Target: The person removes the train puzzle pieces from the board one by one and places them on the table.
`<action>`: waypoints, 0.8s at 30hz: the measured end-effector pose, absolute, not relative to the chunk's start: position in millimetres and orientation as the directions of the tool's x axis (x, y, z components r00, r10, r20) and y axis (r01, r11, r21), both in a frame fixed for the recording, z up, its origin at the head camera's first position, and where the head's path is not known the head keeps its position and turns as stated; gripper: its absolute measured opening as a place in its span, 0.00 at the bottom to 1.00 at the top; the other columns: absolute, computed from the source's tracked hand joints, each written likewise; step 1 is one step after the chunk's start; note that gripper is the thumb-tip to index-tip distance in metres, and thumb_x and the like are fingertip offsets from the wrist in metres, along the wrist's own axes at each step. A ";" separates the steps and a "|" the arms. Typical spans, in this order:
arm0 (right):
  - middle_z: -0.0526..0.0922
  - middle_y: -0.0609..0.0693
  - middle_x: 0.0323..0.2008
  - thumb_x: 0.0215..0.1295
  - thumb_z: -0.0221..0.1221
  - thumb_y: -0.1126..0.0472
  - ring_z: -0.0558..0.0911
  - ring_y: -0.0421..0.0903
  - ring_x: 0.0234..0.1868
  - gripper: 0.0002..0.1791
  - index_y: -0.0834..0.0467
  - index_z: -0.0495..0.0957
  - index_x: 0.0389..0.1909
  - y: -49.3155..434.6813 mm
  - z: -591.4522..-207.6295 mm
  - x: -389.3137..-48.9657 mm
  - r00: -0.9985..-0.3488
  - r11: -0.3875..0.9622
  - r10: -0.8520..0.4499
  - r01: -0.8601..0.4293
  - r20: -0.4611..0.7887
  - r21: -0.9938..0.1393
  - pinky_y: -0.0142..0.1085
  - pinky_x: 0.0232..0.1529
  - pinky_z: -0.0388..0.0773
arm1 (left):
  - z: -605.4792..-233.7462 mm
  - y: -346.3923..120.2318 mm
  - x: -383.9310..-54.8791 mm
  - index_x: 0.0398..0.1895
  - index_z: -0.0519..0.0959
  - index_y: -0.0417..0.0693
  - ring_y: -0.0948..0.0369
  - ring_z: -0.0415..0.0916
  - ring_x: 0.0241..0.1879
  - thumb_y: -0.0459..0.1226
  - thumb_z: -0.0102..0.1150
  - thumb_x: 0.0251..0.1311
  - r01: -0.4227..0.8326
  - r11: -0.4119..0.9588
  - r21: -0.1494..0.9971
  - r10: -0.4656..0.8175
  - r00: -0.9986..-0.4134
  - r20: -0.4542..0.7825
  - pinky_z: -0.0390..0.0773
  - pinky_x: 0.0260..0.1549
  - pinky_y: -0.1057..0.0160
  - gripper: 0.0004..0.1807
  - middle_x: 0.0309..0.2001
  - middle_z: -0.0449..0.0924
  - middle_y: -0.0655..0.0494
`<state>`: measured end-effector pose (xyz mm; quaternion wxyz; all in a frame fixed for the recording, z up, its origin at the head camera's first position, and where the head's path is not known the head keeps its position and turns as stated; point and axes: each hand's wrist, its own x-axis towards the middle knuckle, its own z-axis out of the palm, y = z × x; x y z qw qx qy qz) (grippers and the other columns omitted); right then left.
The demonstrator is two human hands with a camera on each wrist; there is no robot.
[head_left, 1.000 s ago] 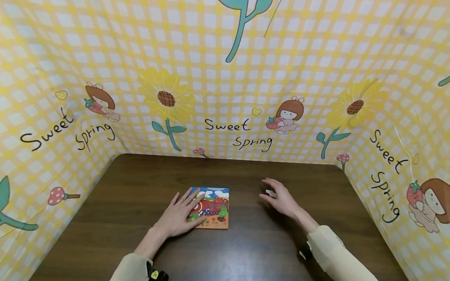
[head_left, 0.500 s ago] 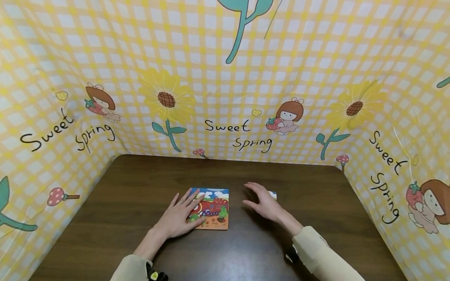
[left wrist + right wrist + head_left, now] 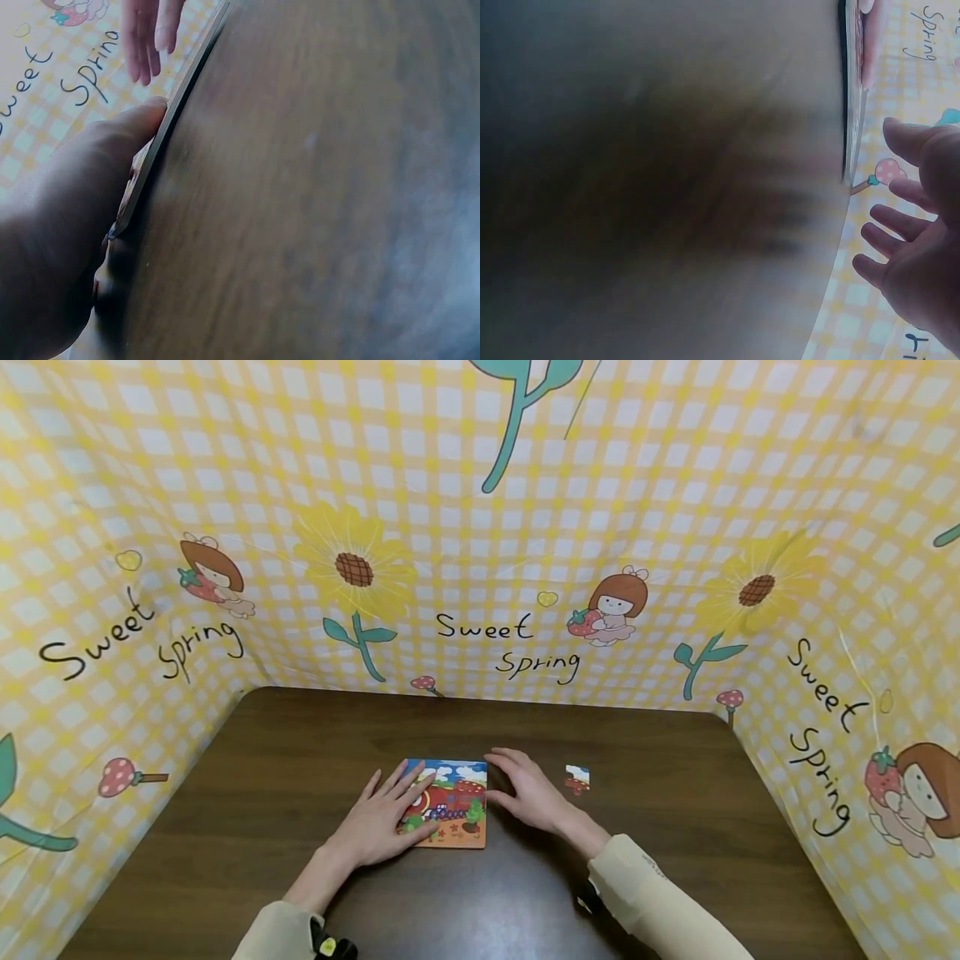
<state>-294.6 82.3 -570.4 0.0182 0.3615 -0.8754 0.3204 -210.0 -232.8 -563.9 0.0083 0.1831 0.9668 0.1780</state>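
A square picture puzzle [image 3: 471,835] with a red train, clouds and plants lies in the middle of the brown table. My left hand [image 3: 381,828] rests on its left part with fingers spread, covering some of the picture. In the left wrist view the thumb [image 3: 139,124] lies along the puzzle's near edge. Beside the right edge of the puzzle is my right hand [image 3: 531,795], fingers extended and thumb apart, holding nothing visible. The right wrist view shows those fingers [image 3: 885,240] loosely spread. A loose puzzle piece [image 3: 577,779], white, blue and red, lies to the right of that hand.
The dark wooden table [image 3: 315,727] is bordered at the back and sides by a yellow checked cloth [image 3: 480,560] printed with flowers and lettering. Both forearms wear pale sleeves [image 3: 660,897] with dark wrist-worn devices.
My right hand has moved left from over the loose piece to the puzzle's right edge, uncovering the piece on the table. My left hand has stayed on the puzzle.
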 end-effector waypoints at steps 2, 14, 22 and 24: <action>0.73 0.61 0.79 0.80 0.61 0.35 0.72 0.63 0.80 0.39 0.55 0.72 0.81 79.3 -586.6 -304.2 -0.731 0.564 -0.629 -0.663 0.263 -0.493 0.66 0.77 0.70 | -563.8 -232.5 -209.4 0.90 0.58 0.64 0.46 0.45 0.91 0.71 0.54 0.74 0.350 0.870 0.348 0.357 -0.933 0.045 0.43 0.86 0.27 0.48 0.91 0.52 0.55; 0.72 0.56 0.80 0.80 0.61 0.36 0.72 0.57 0.81 0.37 0.50 0.73 0.80 59.4 -602.1 -317.0 -0.714 0.627 -0.661 -0.695 0.232 -0.352 0.62 0.79 0.72 | -562.2 -232.7 -209.2 0.89 0.60 0.63 0.45 0.45 0.91 0.70 0.56 0.73 0.349 0.867 0.355 0.353 -0.934 0.054 0.44 0.86 0.27 0.47 0.91 0.53 0.55; 0.78 0.53 0.71 0.81 0.59 0.34 0.76 0.54 0.73 0.31 0.52 0.83 0.70 44.0 -598.4 -312.4 -0.693 0.592 -0.673 -0.714 0.257 -0.375 0.61 0.72 0.76 | -562.3 -232.9 -209.0 0.90 0.59 0.63 0.45 0.45 0.91 0.69 0.56 0.74 0.350 0.864 0.363 0.356 -0.933 0.052 0.43 0.86 0.27 0.47 0.91 0.52 0.55; 0.80 0.54 0.67 0.81 0.61 0.37 0.76 0.55 0.69 0.28 0.53 0.85 0.66 39.6 -588.2 -307.1 -0.700 0.583 -0.666 -0.705 0.259 -0.404 0.60 0.68 0.77 | -562.6 -232.9 -209.0 0.90 0.59 0.63 0.45 0.45 0.91 0.69 0.56 0.74 0.352 0.865 0.358 0.357 -0.932 0.053 0.44 0.86 0.27 0.47 0.91 0.52 0.55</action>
